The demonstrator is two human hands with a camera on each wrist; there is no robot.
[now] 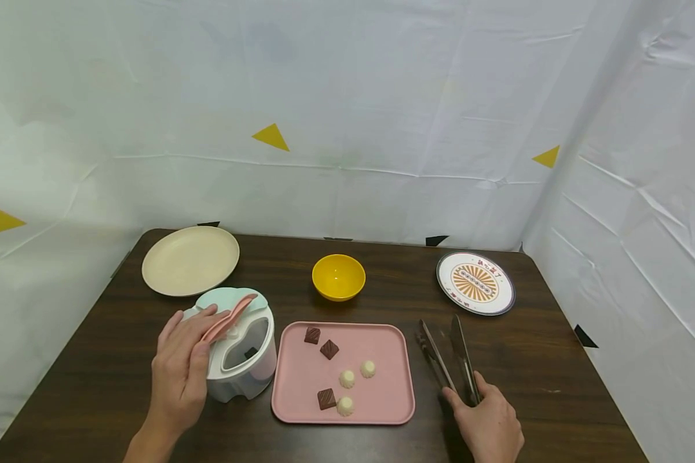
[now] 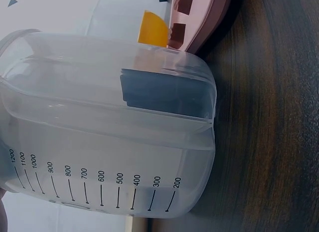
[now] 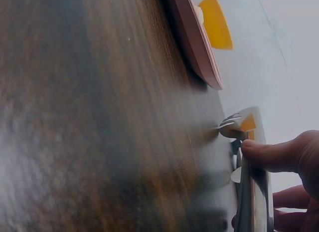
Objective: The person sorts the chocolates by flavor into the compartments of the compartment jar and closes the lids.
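My left hand (image 1: 179, 370) is at the left side of a clear storage container (image 1: 240, 386), with its thumb and fingers on the pink handle (image 1: 228, 318) of the white and mint lid. In the left wrist view, a measuring scale marks the container (image 2: 99, 122) and a dark piece (image 2: 164, 95) shows inside. On the right, my right hand (image 1: 489, 421) grips metal tongs (image 1: 466, 360), their arms spread and their tips pointing away. A pink tray (image 1: 382, 402) lies between the hands, bearing dark chocolates (image 1: 329, 349) and white chocolates (image 1: 347, 379).
Behind the tray stands a yellow bowl (image 1: 338, 278). A cream plate (image 1: 191, 260) lies at the back left, a patterned white plate (image 1: 476, 283) at the back right. White sheeting (image 1: 347, 96) walls the dark wooden table (image 1: 382, 444) at the back and sides.
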